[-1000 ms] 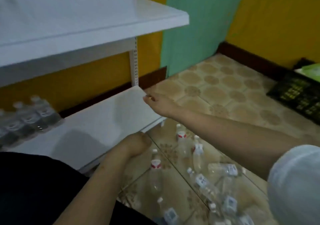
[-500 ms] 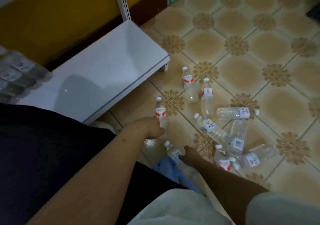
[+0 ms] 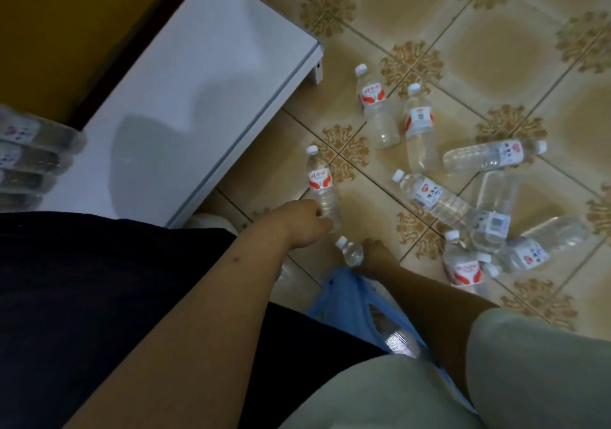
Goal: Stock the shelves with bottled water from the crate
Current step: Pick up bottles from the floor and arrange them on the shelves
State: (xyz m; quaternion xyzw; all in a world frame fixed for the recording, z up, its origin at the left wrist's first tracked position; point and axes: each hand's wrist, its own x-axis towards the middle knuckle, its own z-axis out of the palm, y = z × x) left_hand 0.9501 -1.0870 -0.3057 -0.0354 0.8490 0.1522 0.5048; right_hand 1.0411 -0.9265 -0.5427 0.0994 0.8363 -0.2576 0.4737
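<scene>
Several clear water bottles with red-and-white labels lie scattered on the tiled floor point(image 3: 496, 38). My left hand point(image 3: 301, 222) grips the lower body of one bottle point(image 3: 320, 184) that lies beside the low white shelf point(image 3: 185, 98). My right hand point(image 3: 377, 255) holds another bottle point(image 3: 348, 251) just below it; only that bottle's cap and neck show. More bottles point(image 3: 29, 154) lie on the shelf at the far left. No crate is in view.
A blue plastic bag point(image 3: 357, 306) with a bottle inside lies by my knees. A cluster of bottles point(image 3: 463, 204) spreads over the floor to the right. An orange wall point(image 3: 66, 25) runs behind the shelf.
The view dropped from the shelves to the floor. My right hand left the shelf corner and came down to a bottle by the blue bag. My left hand closed round a bottle.
</scene>
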